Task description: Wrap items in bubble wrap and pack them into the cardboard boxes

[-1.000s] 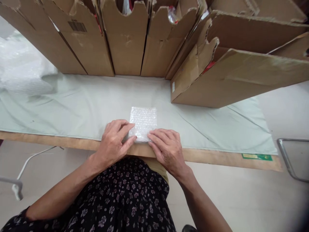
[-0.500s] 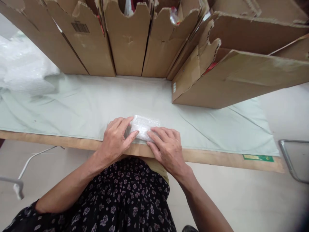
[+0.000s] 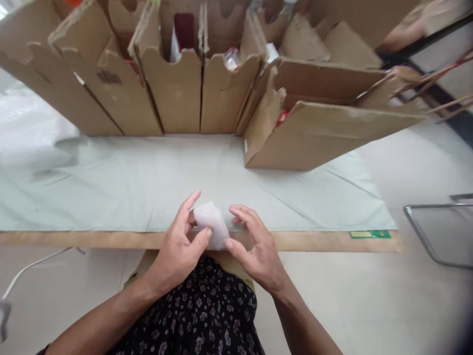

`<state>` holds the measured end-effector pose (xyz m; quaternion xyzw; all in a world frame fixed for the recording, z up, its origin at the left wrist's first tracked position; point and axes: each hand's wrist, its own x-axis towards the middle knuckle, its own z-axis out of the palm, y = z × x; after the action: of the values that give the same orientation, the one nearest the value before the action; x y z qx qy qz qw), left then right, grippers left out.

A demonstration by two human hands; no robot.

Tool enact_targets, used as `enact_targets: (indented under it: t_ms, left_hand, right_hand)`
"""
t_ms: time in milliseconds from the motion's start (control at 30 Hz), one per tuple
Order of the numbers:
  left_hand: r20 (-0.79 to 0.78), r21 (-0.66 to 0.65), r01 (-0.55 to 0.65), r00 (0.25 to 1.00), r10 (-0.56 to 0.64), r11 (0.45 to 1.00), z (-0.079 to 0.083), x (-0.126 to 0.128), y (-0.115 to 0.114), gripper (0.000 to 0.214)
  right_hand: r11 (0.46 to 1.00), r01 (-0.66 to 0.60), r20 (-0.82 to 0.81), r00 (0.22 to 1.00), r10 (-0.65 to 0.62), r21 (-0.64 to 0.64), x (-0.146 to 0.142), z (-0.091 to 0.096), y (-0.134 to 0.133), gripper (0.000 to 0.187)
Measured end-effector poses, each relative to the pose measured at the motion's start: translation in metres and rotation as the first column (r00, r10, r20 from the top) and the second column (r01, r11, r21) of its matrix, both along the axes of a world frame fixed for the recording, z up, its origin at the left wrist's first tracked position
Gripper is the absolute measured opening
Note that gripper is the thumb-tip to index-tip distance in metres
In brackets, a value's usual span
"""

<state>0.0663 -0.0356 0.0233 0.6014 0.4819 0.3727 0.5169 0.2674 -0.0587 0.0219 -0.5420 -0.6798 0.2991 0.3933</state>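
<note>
A small packet of bubble wrap (image 3: 213, 221) is tilted up above the front edge of the cloth-covered table. My left hand (image 3: 185, 237) pinches it from the left, thumb on the near face and fingers behind, the index finger stretched out. On the other side, my right hand (image 3: 254, 244) has its fingers apart and curved. Its thumb tip is at the packet's lower right corner, while the other fingers stand off from it. Whatever the bubble wrap may enclose cannot be made out.
Several open cardboard boxes (image 3: 177, 96) stand in a row at the back, and another cardboard box (image 3: 314, 133) is angled at the right. A heap of bubble wrap (image 3: 33, 128) lies at the left. A metal frame (image 3: 424, 236) stands beyond the table's right end.
The packet has been raised from lying flat and turned on end. My right hand's fingers have come away from its top and spread. The view has shifted, showing more of the boxes.
</note>
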Motion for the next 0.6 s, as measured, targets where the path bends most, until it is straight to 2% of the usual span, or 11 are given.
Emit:
enact_targets:
  t_ms: [67, 133, 267, 333, 400, 433, 533, 600]
  left_hand:
    - [-0.129, 0.134, 0.084, 0.989, -0.067, 0.987, 0.001, 0.007, -0.003, 0.074]
    - [-0.247, 0.277, 0.185, 0.962, -0.116, 0.943, -0.002, 0.016, -0.007, 0.079]
    - [-0.343, 0.449, 0.294, 0.929, -0.141, 0.844, -0.003, 0.034, -0.009, 0.088]
    - [-0.35, 0.477, 0.354, 0.916, -0.196, 0.804, 0.007, 0.041, -0.001, 0.089]
    - [-0.347, 0.533, 0.369, 0.916, -0.201, 0.761, 0.025, 0.049, 0.018, 0.089]
    - [-0.339, 0.582, 0.345, 0.926, -0.167, 0.736, 0.036, 0.054, 0.031, 0.088]
    - [-0.26, 0.772, 0.185, 0.965, 0.036, 0.609, 0.069, 0.079, 0.086, 0.076]
    - [-0.239, 0.824, 0.131, 0.962, 0.13, 0.551, 0.082, 0.101, 0.123, 0.068]
  right_hand:
    - [0.999, -0.033, -0.03, 0.999, 0.032, -0.042, 0.012, 0.011, 0.001, 0.062]
    - [0.992, -0.107, -0.051, 0.993, 0.104, -0.068, 0.021, 0.022, 0.003, 0.061]
    - [0.98, -0.18, -0.05, 0.983, 0.176, -0.08, 0.035, 0.04, 0.009, 0.014]
    - [0.985, -0.156, -0.03, 0.988, 0.154, -0.072, 0.045, 0.046, 0.01, 0.005]
    - [0.991, -0.114, 0.032, 0.993, 0.117, -0.068, 0.06, 0.052, 0.01, 0.003]
    - [0.994, -0.088, 0.073, 0.993, 0.093, -0.071, 0.069, 0.056, 0.01, 0.004]
    - [0.999, 0.01, 0.151, 0.989, -0.006, -0.031, 0.099, 0.076, 0.01, 0.008]
    - [0.981, 0.165, 0.129, 0.976, -0.177, 0.101, 0.12, 0.093, 0.012, 0.009]
